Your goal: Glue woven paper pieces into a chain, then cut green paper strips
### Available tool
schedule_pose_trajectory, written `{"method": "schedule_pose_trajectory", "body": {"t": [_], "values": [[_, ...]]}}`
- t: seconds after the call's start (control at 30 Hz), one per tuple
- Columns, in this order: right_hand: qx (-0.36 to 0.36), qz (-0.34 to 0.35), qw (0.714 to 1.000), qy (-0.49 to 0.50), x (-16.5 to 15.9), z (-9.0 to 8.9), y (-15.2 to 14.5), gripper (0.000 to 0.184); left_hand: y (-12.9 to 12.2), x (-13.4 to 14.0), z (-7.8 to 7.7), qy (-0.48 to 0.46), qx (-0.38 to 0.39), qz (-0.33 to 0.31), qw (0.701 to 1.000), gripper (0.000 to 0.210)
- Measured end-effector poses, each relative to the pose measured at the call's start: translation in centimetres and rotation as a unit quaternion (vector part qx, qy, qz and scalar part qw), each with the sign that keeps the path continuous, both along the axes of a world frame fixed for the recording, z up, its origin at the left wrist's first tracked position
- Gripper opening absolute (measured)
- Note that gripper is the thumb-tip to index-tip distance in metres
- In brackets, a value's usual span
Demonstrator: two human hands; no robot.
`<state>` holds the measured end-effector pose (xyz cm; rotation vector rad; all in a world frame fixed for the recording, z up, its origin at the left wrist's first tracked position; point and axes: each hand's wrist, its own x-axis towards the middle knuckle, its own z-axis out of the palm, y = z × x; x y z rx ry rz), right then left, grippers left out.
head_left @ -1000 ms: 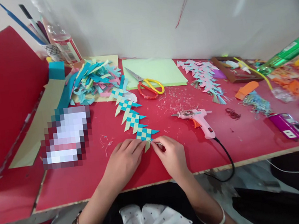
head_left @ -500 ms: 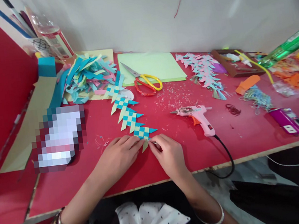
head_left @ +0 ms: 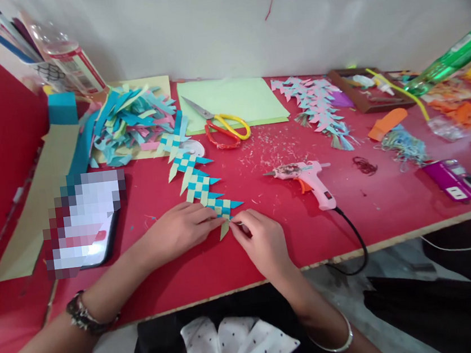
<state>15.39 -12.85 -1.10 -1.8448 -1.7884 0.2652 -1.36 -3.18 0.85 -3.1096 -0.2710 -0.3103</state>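
A zigzag woven paper strip [head_left: 196, 185] in blue and pale green runs down the red table, its lower end between my hands. My left hand [head_left: 184, 227] lies over the left side of that end, fingertips together and gripping it, the thumb mostly hidden. From the other side my right hand [head_left: 261, 236] pinches the same end with thumb and forefinger. A pale green pointed paper tail [head_left: 224, 230] sticks out below the fingertips. My fingers cover the exact fold there.
Right of my hands lies a pink glue gun [head_left: 303, 177] with a black cord. Behind are scissors [head_left: 224, 131], green paper sheets [head_left: 247, 98], a heap of paper strips [head_left: 127, 121] and a finished-looking pink woven piece [head_left: 316, 105]. A phone [head_left: 91, 215] lies at left.
The view has shifted slightly, so the table items sit a little further left. My left forearm sits lower and further left; both hands keep to the strip's lower end.
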Motion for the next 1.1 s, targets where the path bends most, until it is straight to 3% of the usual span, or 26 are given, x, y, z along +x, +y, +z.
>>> {"method": "schedule_pose_trajectory", "body": {"t": [0.47, 1.1], "values": [[-0.004, -0.001, 1.000, -0.005, 0.02, 0.01, 0.10, 0.014, 0.29, -0.12, -0.89, -0.038, -0.016, 0.012, 0.999, 0.028], [-0.008, -0.002, 1.000, -0.006, -0.04, 0.10, 0.01, 0.013, 0.33, -0.08, -0.65, -0.041, -0.003, -0.001, 0.999, 0.024]]}}
